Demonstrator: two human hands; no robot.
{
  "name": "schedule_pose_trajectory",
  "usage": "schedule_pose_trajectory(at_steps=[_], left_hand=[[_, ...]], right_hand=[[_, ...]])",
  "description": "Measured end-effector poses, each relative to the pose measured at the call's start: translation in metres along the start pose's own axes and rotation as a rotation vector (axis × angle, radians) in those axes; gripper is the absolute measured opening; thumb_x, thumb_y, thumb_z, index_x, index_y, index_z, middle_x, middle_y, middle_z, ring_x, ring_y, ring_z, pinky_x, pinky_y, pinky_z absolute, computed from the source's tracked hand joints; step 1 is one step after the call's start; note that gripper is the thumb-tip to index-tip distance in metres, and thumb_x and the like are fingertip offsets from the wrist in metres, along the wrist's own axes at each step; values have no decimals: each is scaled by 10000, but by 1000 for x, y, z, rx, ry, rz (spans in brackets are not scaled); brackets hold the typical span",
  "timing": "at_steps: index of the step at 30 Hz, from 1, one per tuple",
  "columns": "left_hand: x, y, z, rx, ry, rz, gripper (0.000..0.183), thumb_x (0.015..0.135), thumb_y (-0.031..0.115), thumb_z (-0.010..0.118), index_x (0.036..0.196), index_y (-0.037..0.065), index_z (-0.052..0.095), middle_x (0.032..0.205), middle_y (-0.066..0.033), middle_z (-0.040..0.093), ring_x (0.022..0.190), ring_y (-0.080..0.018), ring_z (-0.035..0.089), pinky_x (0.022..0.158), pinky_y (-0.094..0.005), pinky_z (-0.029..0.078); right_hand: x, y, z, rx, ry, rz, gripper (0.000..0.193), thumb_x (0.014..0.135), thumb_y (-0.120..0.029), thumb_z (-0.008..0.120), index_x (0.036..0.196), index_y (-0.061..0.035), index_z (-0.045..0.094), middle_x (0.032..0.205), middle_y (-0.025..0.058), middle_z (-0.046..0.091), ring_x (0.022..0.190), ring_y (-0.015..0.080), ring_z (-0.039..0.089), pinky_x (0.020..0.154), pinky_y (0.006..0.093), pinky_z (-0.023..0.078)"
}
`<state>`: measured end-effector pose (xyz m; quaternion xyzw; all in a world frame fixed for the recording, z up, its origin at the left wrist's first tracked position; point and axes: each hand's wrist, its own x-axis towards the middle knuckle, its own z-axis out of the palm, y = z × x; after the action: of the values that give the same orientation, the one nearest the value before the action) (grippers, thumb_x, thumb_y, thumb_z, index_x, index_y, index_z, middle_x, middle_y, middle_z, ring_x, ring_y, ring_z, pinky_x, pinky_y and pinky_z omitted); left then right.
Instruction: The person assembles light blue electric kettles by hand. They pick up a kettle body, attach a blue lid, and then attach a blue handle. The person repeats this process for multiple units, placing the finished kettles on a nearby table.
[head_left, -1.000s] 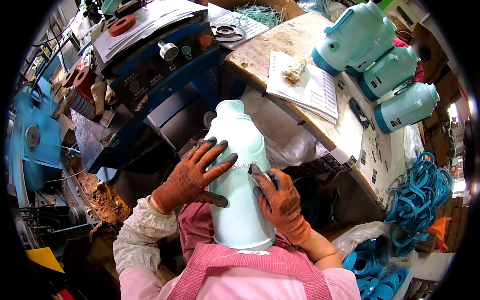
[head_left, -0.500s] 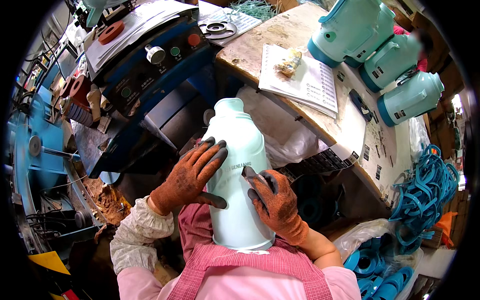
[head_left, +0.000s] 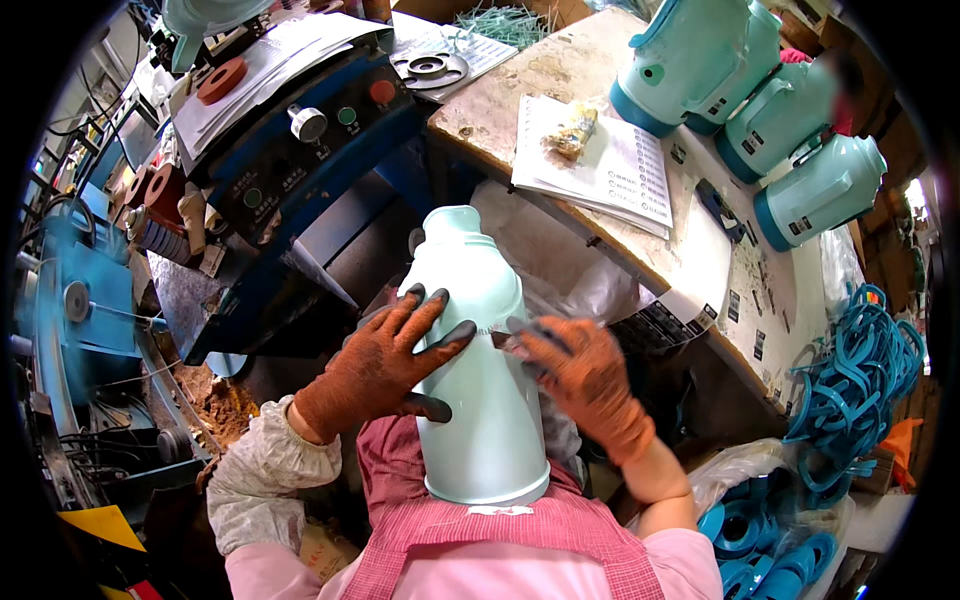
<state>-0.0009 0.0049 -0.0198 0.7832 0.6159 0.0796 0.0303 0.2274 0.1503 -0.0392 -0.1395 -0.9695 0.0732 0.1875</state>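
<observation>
A pale mint thermos flask body [head_left: 485,410], without a handle, rests on my lap with its base against the red checked apron [head_left: 500,535] and its neck pointing away. My left hand [head_left: 375,370], in an orange work glove with dark fingertips, lies along its left side, fingers spread. My right hand [head_left: 590,385], gloved the same way, is at the flask's right side by a small printed mark. Its fingers are bent together and partly smeared by motion. A small dark piece shows at its fingertips against the flask; I cannot make out what it is.
Finished-looking mint flasks with teal bases [head_left: 815,190] stand on the worn table [head_left: 490,110] at right, near printed sheets [head_left: 620,180]. A blue machine with knobs [head_left: 310,125] stands at left. Teal handles [head_left: 855,380] and rings [head_left: 740,530] are piled at lower right.
My right hand has shifted slightly right and up, with its fingers blurred. My left hand's fingers have moved a little across the flask's front, partly covering the print.
</observation>
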Motion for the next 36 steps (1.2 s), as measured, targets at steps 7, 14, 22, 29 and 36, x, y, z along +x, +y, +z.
schedule_pose_trajectory(at_steps=[7, 14, 22, 29, 36], left_hand=[[57, 34, -27, 182, -238, 80, 927, 503, 512, 809, 1322, 217, 490, 1174, -206, 474, 981, -354, 546, 782, -395, 490], [100, 82, -5, 442, -323, 336, 912, 509, 555, 794, 1318, 279, 474, 1331, -174, 462, 1034, -315, 550, 767, -439, 454], [82, -24, -116, 564, 242, -18, 439, 711, 332, 676, 1089, 134, 575, 943, -87, 548, 733, -238, 627, 581, -363, 519], [66, -183, -228, 1102, 378, -425, 226, 776, 130, 578, 997, 94, 606, 918, -115, 629, 672, -273, 655, 529, -425, 502], [48, 26, -181, 944, 625, 191, 145, 712, 241, 631, 813, 139, 607, 740, -16, 536, 661, -171, 532, 572, -325, 457]], right_hand=[[81, 157, -5, -407, 396, 70, 457, 692, -122, 733, 1133, -161, 621, 1082, 76, 603, 989, 283, 560, 831, 388, 440], [226, 116, 78, 281, -773, -156, 722, 868, -635, 431, 1177, 3, 570, 1063, 195, 643, 984, 314, 600, 867, 405, 448], [130, 186, 36, 20, -921, 186, 733, 695, -737, 564, 1131, -154, 659, 1164, 115, 623, 1032, 224, 584, 905, 340, 445], [102, 106, -204, 856, -237, 22, 313, 763, -155, 685, 1044, -37, 611, 1007, 58, 612, 999, 135, 532, 926, 268, 386], [129, 142, -221, 366, 795, -304, 306, 726, 24, 677, 1009, -20, 567, 1019, 71, 574, 997, 192, 536, 919, 307, 402]])
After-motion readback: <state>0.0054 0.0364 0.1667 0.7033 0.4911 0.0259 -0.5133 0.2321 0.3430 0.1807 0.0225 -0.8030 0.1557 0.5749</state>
